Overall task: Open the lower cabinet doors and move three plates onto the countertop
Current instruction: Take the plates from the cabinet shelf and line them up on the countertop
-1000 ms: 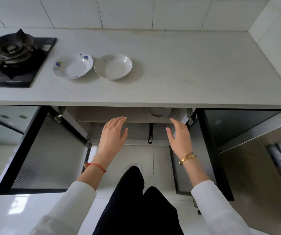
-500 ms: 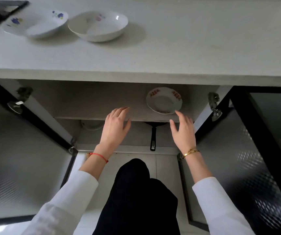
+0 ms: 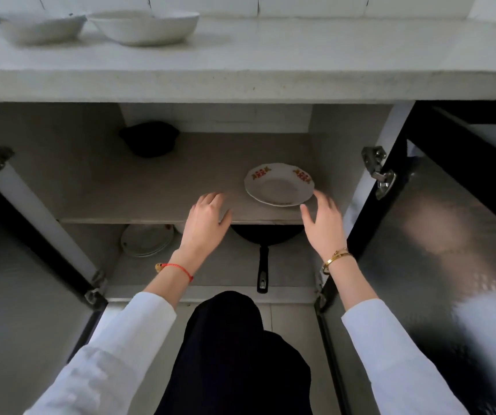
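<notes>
the countertop [image 3: 300, 55] spans the whole top of the view, at twelve o'clock. two white dishes stand on it at eleven o'clock, the left dish [image 3: 40, 26] and the right dish [image 3: 145, 26] nearly touching at their rims. below it the lower cabinet stands open, with the left door [image 3: 16, 280] swung out at nine o'clock and the right door [image 3: 450, 250], dark with patterned glass, at three o'clock. the upper shelf [image 3: 151, 190] runs across the centre. a black bowl-shaped thing [image 3: 149, 139] sits at its back, toward eleven o'clock. a frying pan [image 3: 263, 244] lies on the cabinet floor below the shelf edge, its handle pointing toward six o'clock. a stack of pale plates [image 3: 146, 239] lies beside it toward nine o'clock.

the plate with red flower marks [image 3: 278, 184] rests on the shelf near its front edge, just right of centre. the left hand [image 3: 206, 223] is spread flat with straight fingers over the shelf edge, holding nothing, apart from the plate. the right hand [image 3: 323, 223] is wide open, its fingers [image 3: 320, 196] right at the plate's rim at four o'clock; whether they touch it cannot be told. a red string sits on the left wrist, a gold bangle on the right. no writing can be read anywhere.
</notes>
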